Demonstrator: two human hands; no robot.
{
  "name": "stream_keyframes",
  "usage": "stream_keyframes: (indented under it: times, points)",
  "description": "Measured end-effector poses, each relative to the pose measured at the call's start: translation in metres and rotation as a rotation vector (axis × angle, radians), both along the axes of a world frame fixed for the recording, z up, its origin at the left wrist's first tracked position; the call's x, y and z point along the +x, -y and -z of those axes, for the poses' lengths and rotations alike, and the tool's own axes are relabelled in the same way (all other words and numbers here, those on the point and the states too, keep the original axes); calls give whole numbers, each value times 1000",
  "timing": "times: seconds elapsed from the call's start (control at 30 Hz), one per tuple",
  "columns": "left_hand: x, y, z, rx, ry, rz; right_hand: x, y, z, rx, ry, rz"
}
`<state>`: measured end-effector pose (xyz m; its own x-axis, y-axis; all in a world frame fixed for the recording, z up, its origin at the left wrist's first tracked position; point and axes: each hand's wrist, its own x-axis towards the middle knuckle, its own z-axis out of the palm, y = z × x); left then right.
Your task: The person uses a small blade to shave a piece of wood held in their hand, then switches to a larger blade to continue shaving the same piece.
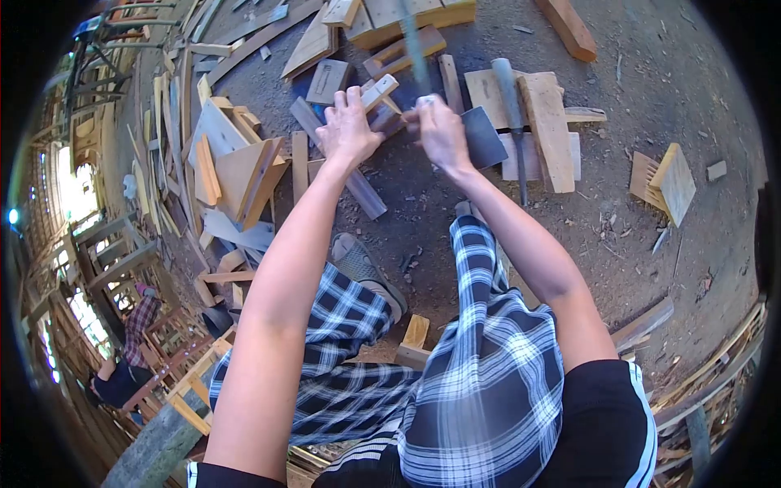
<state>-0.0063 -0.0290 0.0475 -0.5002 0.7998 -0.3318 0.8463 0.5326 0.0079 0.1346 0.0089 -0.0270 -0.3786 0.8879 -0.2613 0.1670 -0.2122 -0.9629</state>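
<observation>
Near the top centre, my left hand [348, 130] presses on a small pale wood piece [379, 93], its fingers bent over the piece's near end. Wooden blocks lie beneath and around it. To the right, my right hand [442, 134] is closed around the lower end of a long, thin greenish tool [413, 49], which is blurred and points up and away. A dark flat plate [484, 138] lies just right of my right hand. Beside that, a long tool with a grey handle [506, 93] rests across boards.
A thick plank [549, 130] lies at the right, with a nailed wood piece [671, 183] farther off. Stacked offcuts [244, 175] fill the left. My sandalled foot [366, 272] is below my hands. Another person [122, 378] is at the lower left among wooden frames.
</observation>
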Motion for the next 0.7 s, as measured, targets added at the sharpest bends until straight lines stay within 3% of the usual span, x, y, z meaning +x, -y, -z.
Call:
stream_keyframes:
  times: [0.03, 0.07, 0.13, 0.23, 0.7]
  points:
    - [0, 0, 0, -6, -4, 1, 15, -6, -33, -67, 63, -64]
    - [1, 0, 0, -12, -4, 6, 18, -3, -23, 184, 200, -54]
    - [2, 0, -1, -14, 6, 4, 34, -4, -52, 453, 423, -257]
    - [1, -2, -4, -13, 11, 6, 39, 9, -60, 627, 577, -418]
    - [6, -2, -2, -16, -7, -34, 37, 24, -62, 629, 727, -505]
